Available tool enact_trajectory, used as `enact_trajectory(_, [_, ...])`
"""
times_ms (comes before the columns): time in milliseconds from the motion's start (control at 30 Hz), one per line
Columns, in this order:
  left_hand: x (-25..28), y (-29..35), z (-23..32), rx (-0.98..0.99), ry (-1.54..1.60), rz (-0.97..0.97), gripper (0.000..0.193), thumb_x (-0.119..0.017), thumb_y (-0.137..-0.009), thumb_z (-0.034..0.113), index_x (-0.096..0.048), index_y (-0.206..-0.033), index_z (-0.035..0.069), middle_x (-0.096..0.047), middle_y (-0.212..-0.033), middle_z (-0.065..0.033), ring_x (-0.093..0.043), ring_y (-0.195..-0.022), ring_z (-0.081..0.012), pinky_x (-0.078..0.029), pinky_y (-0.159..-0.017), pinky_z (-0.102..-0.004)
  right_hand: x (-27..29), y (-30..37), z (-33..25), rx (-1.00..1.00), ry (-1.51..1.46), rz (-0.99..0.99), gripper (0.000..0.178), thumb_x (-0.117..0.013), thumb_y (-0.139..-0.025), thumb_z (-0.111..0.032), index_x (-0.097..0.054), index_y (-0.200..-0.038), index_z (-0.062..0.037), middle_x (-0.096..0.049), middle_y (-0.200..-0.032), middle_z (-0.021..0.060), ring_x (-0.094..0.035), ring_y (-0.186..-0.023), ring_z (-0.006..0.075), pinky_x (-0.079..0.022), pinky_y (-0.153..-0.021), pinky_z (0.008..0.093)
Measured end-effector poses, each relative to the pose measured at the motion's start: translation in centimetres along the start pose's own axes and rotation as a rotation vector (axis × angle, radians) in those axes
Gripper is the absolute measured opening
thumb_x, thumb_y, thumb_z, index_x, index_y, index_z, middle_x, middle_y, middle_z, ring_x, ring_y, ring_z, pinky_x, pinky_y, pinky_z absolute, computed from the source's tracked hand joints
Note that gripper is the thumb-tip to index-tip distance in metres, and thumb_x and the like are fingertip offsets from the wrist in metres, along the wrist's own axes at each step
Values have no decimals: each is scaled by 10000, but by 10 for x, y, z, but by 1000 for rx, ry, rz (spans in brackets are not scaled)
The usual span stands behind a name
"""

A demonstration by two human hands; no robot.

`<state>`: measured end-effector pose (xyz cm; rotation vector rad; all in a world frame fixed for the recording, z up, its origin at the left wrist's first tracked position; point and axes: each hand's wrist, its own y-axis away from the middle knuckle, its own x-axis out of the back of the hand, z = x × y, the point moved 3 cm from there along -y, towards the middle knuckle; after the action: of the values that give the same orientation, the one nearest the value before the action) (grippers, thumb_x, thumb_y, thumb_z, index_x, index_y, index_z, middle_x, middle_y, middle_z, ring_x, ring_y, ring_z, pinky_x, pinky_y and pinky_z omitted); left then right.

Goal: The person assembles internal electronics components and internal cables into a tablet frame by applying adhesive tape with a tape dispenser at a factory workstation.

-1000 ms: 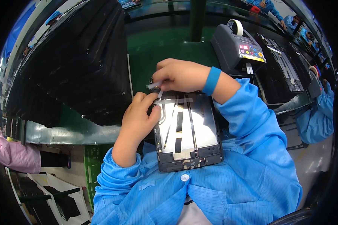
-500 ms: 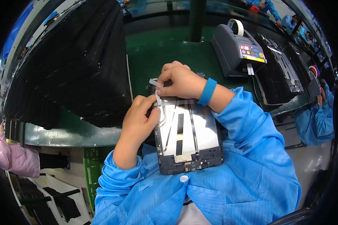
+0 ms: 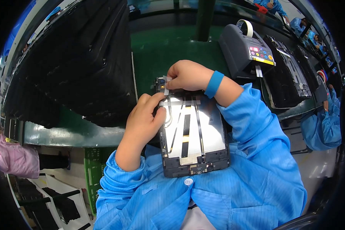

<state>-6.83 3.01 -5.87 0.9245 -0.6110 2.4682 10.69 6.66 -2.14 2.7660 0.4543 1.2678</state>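
An opened tablet [image 3: 214, 134] lies face down in front of me, its bare silver inside, black strips and dark lower boards showing. My left hand [image 3: 141, 120] is closed on its left edge, with the index fingertip near the upper left corner and the thumb below. At that corner my right hand [image 3: 191, 78] pinches a short whitish strip of tape [image 3: 166, 90] between thumb and fingers. Its lower end reaches the left index fingertip. Another translucent strip of tape [image 3: 186, 102] runs across the top of the silver area.
A tall stack of black trays or sheets [image 3: 76, 65] stands at the left on the green table [image 3: 149, 46]. At the right are a grey tape dispenser [image 3: 239, 50] with tape sticking out, and another opened device [image 3: 293, 71] on black padding. Co-workers sit beyond.
The tape strip, angled up from the corner before, now lies lower across it. My right hand has shifted slightly right and turned, uncovering the tablet's upper left corner.
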Motion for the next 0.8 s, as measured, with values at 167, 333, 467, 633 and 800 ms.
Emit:
enact_trajectory(167, [-1,-1,-1,-10,15,-3,323,-556,-816,124,-564,-1132,60,-511,-859,-101,-532,-722,-222,-443,-666,-300,-1,-1,-4,-31,148,66,261,-636,-695,-224,-692,-828,-6,-653,-736,168,-645,-698,289,-511,-676,355])
enact_trajectory(333, [-2,-2,-3,0,39,-10,321,-551,-819,124,-565,-1135,62,-517,-857,-106,-541,-738,-223,-445,-677,-300,-2,-2,-9,-81,217,142,246,-637,-684,-225,-700,-785,-10,-653,-733,173,-650,-702,298,-516,-676,368])
enact_trajectory(467, [-3,-1,-3,1,16,-12,321,-549,-822,127,-566,-1138,71,-522,-855,-109,-552,-755,-228,-446,-682,-306,-3,-7,-12,-183,228,104,241,-646,-693,-244,-704,-754,-18,-654,-714,157,-651,-688,284,-517,-664,364])
enact_trajectory(633, [1,0,2,3,-38,-6,323,-542,-826,139,-564,-1143,79,-529,-852,-112,-558,-768,-250,-448,-684,-318,10,-2,-16,-230,311,49,282,-710,-701,-327,-710,-698,-45,-653,-675,119,-645,-656,262,-511,-637,348])
enact_trajectory(800, [3,-1,9,-3,-123,-33,334,-504,-827,204,-564,-1146,126,-524,-848,-117,-573,-775,-302,-467,-680,-387,-2,15,3,239,56,375,237,-692,-725,-119,-580,-902,-9,-637,-811,135,-639,-767,287,-499,-659,332])
